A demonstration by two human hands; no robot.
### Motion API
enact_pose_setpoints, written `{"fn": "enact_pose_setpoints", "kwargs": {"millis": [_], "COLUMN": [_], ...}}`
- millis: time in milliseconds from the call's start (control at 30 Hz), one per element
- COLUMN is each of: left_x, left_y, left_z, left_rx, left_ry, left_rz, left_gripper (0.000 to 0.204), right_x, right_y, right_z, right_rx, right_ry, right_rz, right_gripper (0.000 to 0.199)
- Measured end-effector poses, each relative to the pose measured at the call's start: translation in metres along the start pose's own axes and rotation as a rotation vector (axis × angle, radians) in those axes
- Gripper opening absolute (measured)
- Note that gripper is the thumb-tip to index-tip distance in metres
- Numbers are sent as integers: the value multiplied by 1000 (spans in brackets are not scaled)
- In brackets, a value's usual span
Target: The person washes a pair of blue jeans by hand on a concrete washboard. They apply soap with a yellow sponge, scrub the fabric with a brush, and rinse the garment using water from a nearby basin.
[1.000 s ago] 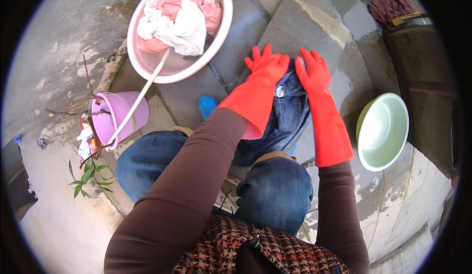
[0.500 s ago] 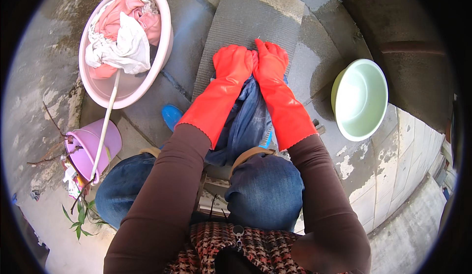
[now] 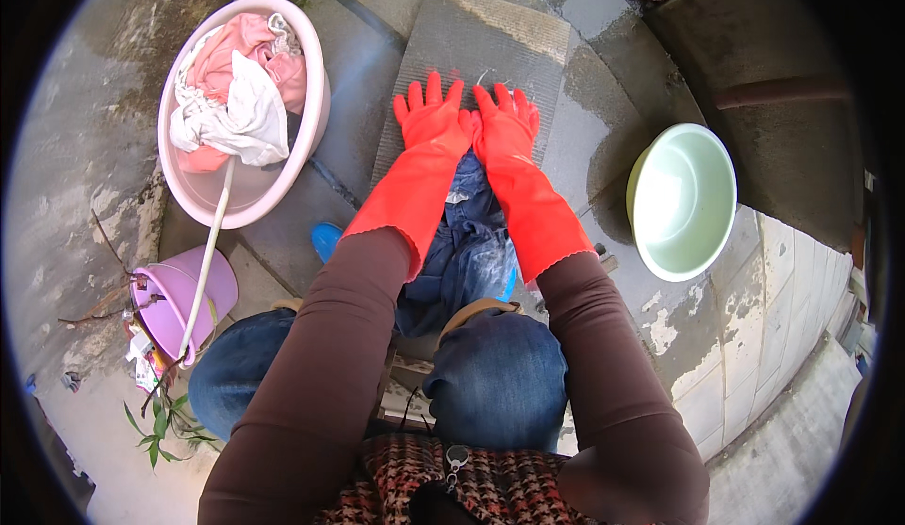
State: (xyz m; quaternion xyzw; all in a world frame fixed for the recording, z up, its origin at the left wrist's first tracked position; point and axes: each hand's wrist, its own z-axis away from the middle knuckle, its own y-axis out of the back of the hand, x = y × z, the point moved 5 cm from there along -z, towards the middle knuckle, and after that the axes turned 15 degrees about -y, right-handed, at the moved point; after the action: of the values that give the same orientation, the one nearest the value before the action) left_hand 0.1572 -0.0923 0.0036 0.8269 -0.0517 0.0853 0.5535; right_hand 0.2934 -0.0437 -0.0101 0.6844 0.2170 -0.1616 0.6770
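Both my hands wear long red rubber gloves and lie side by side over a grey ridged washing slab (image 3: 481,40). My left hand (image 3: 434,124) is open, its fingers spread and pointing away from me. Beside it, my right hand (image 3: 504,120) also has its fingers stretched out and apart. Their inner edges meet near the thumbs. A dark blue wet denim garment (image 3: 462,242) runs from beneath my wrists down between my forearms toward my knees, with a whitish foamy patch on it. Whatever part of the cloth is under my palms is hidden.
On the left stands a pink oval basin (image 3: 319,115) with pink and white clothes (image 3: 250,101) inside. A white stick (image 3: 212,252) leans from it to a tipped purple bucket (image 3: 222,280). To the right is a pale green basin (image 3: 683,205). A plant (image 3: 160,426) grows at lower left.
My fingers have gone from curled to stretched out and spread, and both hands lie flatter on the slab. More of the denim garment shows between my forearms. The whole view has shifted slightly.
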Motion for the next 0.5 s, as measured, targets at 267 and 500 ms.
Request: {"fn": "enact_pose_setpoints", "kwargs": {"millis": [267,500], "left_x": [97,10], "left_y": [133,5], "left_z": [106,-9], "left_rx": [158,63], "left_ry": [-157,-23], "left_rz": [370,-101], "left_gripper": [14,19], "right_x": [-1,4], "right_y": [121,7], "right_z": [152,9], "right_rx": [-156,-63], "right_ry": [294,-99], "right_rz": [-201,42], "right_gripper": [13,29]}}
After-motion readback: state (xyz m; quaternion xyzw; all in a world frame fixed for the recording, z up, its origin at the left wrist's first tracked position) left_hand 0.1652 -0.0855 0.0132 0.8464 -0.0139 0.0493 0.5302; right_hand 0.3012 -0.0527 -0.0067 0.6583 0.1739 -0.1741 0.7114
